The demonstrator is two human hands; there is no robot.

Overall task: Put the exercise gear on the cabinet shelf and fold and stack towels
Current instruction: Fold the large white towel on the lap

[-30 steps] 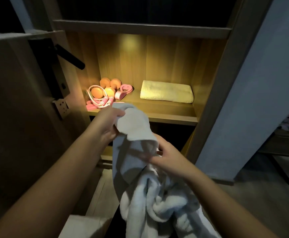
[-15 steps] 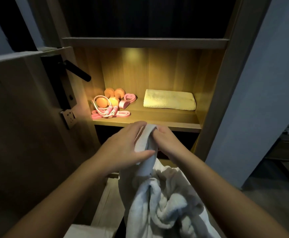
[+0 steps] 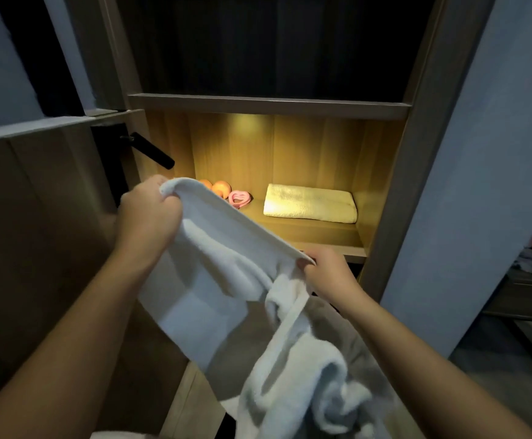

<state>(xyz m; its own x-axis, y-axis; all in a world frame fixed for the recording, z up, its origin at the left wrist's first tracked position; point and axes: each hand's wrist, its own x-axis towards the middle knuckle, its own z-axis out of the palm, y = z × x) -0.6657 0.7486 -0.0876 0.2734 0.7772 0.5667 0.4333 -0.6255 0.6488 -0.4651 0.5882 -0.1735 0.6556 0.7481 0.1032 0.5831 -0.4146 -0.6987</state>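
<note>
White towel (image 3: 214, 280): held up in front of the cabinet, its top edge pulled taut between both hands while the rest hangs bunched below. This looks like a way to find a straight edge before folding.
Left hand (image 3: 147, 213): fist curled tight round one corner, raised to about shelf height as the high end of the edge.
Right hand (image 3: 328, 274): fingers pinch the same edge lower down, just in front of the shelf lip, so the edge slopes.
Yellow towel (image 3: 310, 203): folded flat on the right of the lit shelf (image 3: 315, 236), probably the base of the stack.
Gear: orange balls (image 3: 221, 187) and a pink heart (image 3: 240, 198) sit at the shelf's left, partly hidden by the white towel and apart from the yellow one.
Stage: gear seems shelved and the white towel is not yet folded.
</note>
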